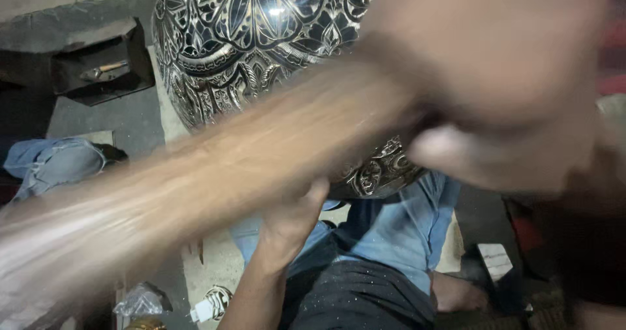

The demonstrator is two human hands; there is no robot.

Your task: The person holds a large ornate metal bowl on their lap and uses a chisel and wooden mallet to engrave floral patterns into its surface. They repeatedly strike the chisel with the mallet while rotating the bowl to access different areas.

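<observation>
A big engraved vessel (pixel 261 36) – black with silvery floral patterns – fills the top of the view, its round belly tipped toward the camera and its lower edge resting over a lap in jeans (pixel 404 232). The right hand (pixel 293 216) comes up from below and presses against the vessel's underside, thumb raised; it looks like a cupped prop rather than a clamp, probably there to keep the heavy round body from rolling. Its fingertips are hidden. The left arm sweeps across the frame from lower left to upper right, heavily blurred, and the left hand (pixel 495 75) sits close in front of the vessel's right flank – too smeared to tell whether it is open, closed or holding anything. Behind, at upper left, a dark box (pixel 98 69) holds a small tool. A crumpled plastic bag (pixel 140 300) lies on the floor, and a bare foot (pixel 456 291) shows at lower right
</observation>
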